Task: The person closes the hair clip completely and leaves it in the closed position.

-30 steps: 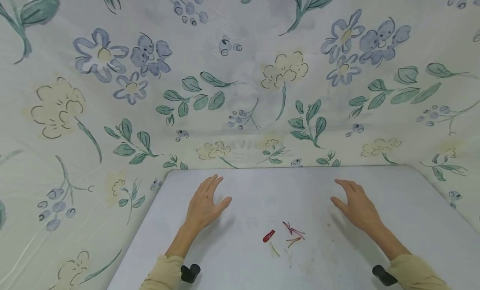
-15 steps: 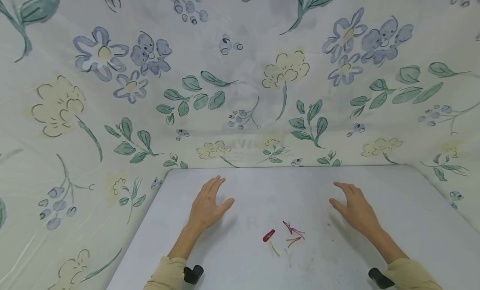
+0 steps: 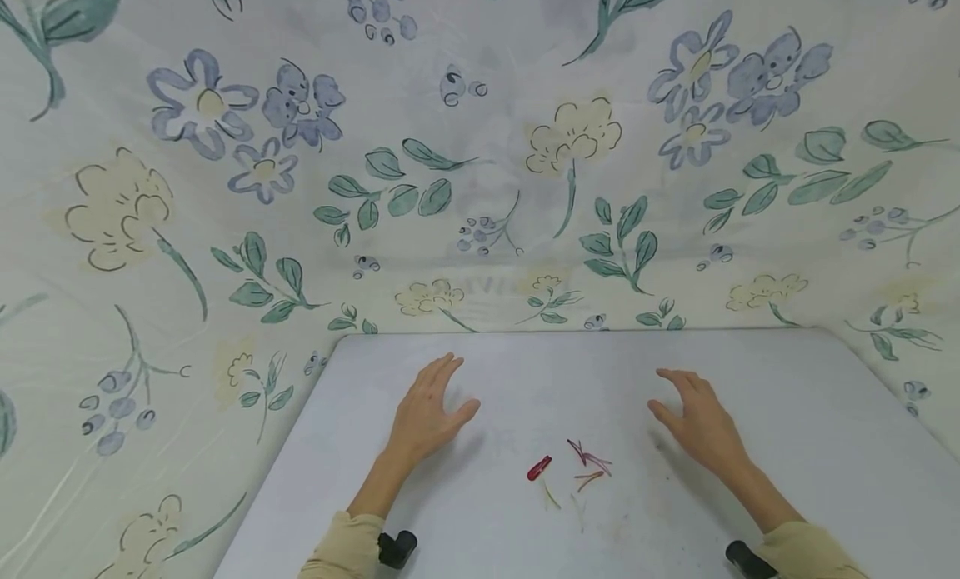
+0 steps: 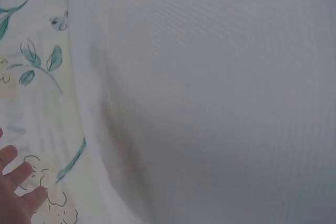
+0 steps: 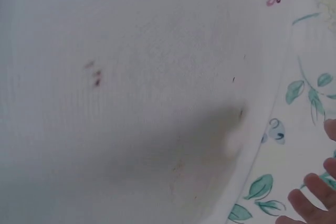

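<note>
My left hand (image 3: 426, 416) hovers over the left part of the white table (image 3: 555, 379), fingers extended and thumb apart, holding nothing. On the right my right hand (image 3: 699, 421) is raised likewise, its fingers loosely bent around no object. Between the hands, nearer the front, lies a small shiny red clip-like piece (image 3: 539, 468). Beside it are thin dark red and pink strands (image 3: 588, 457), an orange-red strand (image 3: 589, 479) and a yellowish strand (image 3: 551, 494). Only fingertips of each hand show in the wrist views.
Faint brownish smudges (image 3: 618, 529) mark the table front. A floral sheet (image 3: 495, 187) hangs behind and at both sides of the table. Black wrist devices (image 3: 397, 549) sit beside the beige sleeves (image 3: 343, 546).
Both hands have drifted slightly inward, the left to the right and the right to the left, and a little toward the front. The small pieces on the table stay put.
</note>
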`<move>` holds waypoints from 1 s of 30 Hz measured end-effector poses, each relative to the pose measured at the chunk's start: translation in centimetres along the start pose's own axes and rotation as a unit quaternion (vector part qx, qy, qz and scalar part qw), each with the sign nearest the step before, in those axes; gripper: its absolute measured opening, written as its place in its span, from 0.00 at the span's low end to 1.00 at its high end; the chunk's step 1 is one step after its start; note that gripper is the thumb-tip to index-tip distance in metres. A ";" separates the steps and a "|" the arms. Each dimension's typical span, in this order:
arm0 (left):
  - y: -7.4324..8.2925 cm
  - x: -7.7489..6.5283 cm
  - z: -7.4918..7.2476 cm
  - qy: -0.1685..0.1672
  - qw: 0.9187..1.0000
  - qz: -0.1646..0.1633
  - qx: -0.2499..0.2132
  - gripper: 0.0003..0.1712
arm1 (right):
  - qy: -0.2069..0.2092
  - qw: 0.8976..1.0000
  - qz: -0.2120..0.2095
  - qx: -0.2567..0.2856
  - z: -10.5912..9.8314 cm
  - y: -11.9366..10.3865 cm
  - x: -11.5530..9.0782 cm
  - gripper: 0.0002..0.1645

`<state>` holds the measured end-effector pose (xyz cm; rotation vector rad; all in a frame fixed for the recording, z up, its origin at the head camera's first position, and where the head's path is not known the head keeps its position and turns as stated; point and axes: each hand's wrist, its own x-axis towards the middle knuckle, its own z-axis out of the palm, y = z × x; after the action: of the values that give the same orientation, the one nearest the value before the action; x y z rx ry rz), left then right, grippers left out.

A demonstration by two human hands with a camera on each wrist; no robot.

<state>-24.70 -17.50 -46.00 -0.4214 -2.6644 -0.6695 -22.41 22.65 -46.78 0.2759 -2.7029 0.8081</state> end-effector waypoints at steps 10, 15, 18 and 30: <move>0.3 -0.1 0.5 0.001 1.000 -0.002 -0.009 0.38 | -0.014 1.000 0.014 -0.006 0.3 -0.6 -0.2 0.32; 0.5 -0.2 0.7 -0.003 1.000 -0.005 -0.013 0.37 | -0.020 1.000 0.011 0.007 0.6 -0.9 -0.4 0.32; 0.7 -0.2 0.7 -0.005 1.000 -0.003 -0.017 0.37 | -0.024 1.000 0.005 0.009 0.8 -1.1 -0.5 0.32; 0.8 -0.2 1.3 -0.004 1.000 0.007 -0.023 0.38 | -0.049 0.999 -0.001 0.017 1.5 -1.5 -0.9 0.33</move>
<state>-24.53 -16.21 -46.84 -0.4558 -2.6560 -0.7289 -21.51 20.61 -47.55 0.3340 -2.7805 0.8621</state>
